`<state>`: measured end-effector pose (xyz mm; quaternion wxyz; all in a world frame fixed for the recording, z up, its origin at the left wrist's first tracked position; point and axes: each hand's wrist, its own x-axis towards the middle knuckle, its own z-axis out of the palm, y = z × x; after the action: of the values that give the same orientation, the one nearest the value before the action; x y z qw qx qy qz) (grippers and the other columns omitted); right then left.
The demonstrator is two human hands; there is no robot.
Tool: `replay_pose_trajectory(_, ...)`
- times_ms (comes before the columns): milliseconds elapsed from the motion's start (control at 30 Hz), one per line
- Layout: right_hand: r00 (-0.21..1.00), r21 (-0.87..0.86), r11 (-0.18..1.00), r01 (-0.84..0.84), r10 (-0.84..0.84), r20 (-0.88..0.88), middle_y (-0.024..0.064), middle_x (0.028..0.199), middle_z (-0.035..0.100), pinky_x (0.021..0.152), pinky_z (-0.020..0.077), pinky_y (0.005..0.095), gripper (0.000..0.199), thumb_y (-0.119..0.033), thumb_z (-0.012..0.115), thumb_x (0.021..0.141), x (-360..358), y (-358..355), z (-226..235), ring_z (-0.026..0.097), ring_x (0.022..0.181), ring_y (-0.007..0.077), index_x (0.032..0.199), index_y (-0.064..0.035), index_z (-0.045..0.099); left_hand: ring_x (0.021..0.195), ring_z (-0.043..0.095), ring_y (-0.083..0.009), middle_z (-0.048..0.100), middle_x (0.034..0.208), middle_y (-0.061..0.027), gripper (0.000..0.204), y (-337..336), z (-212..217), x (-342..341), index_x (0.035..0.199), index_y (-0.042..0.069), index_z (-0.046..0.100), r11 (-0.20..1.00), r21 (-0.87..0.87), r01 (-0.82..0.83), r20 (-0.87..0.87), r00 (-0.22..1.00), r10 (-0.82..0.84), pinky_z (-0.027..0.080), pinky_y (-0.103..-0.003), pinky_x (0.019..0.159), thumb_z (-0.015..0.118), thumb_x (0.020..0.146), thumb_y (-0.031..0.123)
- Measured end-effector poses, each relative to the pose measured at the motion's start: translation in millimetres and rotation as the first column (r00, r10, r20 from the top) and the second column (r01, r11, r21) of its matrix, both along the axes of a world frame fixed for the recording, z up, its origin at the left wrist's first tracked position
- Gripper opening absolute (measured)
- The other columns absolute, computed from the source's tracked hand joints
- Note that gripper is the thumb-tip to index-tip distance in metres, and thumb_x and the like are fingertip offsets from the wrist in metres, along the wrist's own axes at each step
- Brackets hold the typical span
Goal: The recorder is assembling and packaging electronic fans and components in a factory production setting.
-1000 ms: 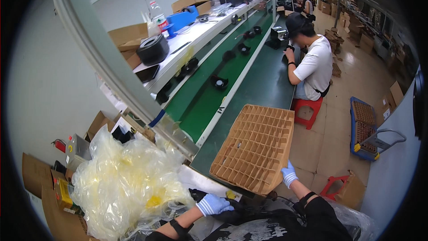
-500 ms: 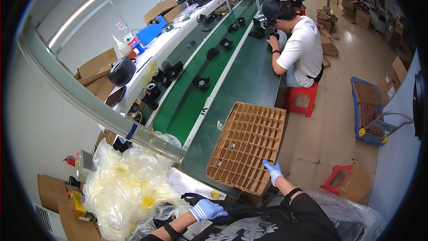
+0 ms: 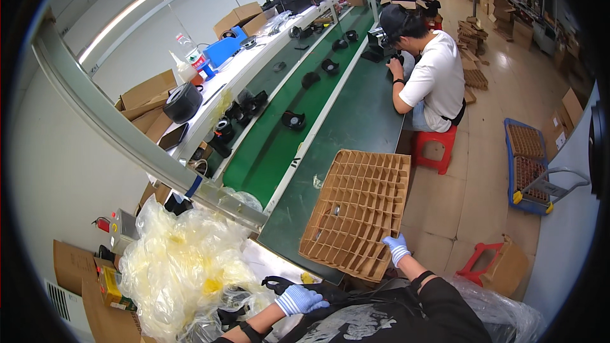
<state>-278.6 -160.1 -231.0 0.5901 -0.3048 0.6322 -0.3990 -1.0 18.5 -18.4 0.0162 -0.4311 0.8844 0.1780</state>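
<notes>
A brown cardboard tray (image 3: 356, 206) divided into many small cells lies on the near end of the dark green bench (image 3: 346, 111). Most of its cells look bare, with one or two small metallic parts (image 3: 336, 210) faintly visible towards its left side. My right hand (image 3: 397, 249), in a blue-and-white glove, grips the tray's near right edge; its fingertips are partly hidden. In a striped blue-and-white glove, my left hand (image 3: 300, 300) is closed low before my body, against black material. Whatever its curled fingers hold is hidden.
Crumpled clear plastic bags (image 3: 184, 254) heap at the left. A green conveyor belt (image 3: 260, 159) carries black round parts beyond the tray. A co-worker (image 3: 432, 76) sits on a red stool (image 3: 436, 149) farther along. A blue trolley (image 3: 527, 165) with divided trays stands at right.
The view has shifted slightly. My right hand has moved a little outward along the tray's edge, and the small parts in the cells show less. My left hand stays low by the black material.
</notes>
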Motion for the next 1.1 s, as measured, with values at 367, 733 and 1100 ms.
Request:
replay_pose_trajectory(367,0.959,-0.115,0.972,0.204,-0.175,0.222,0.0060,0.086,0.062,0.068,0.0486,0.0303,0.045,-0.004,0.069,0.061,-128.8,-17.7,14.7,0.058,0.072,0.0163,0.104,0.0027,0.057,0.046,0.056,-0.0292,0.055,0.053,-0.0073,0.048,-50.0,2.5,-42.1,0.063,0.013,0.055,0.996,0.012,0.083,0.063,0.994,-0.084,0.042,-0.040,0.040,0.042,0.090,0.051)
replay_pose_trajectory(733,0.742,-0.171,0.736,0.655,-0.582,0.333,0.0035,0.076,0.062,0.057,0.0480,0.0265,0.032,-0.007,0.072,0.061,-311.3,18.4,-15.9,0.058,0.063,0.0136,0.091,-0.0019,0.062,0.041,0.052,-0.0288,0.051,0.049,-0.0077,0.045,-139.2,2.3,-143.5,0.060,0.013,0.052,0.910,-0.050,0.412,0.050,0.911,-0.409,0.039,-0.039,0.037,0.047,0.088,0.048)
replay_pose_trajectory(1100,0.432,-0.233,0.364,0.902,-0.777,0.457,0.0088,0.103,0.060,0.079,0.0500,0.0322,0.054,0.000,0.064,0.062,-427.8,121.8,-11.6,0.059,0.088,0.0210,0.114,0.0014,0.053,0.038,0.050,-0.0285,0.048,0.045,-0.0082,0.049,-181.6,-8.4,-252.1,0.054,0.013,0.050,0.847,-0.112,0.519,-0.017,0.852,-0.524,0.038,-0.038,0.036,0.049,0.086,0.050)
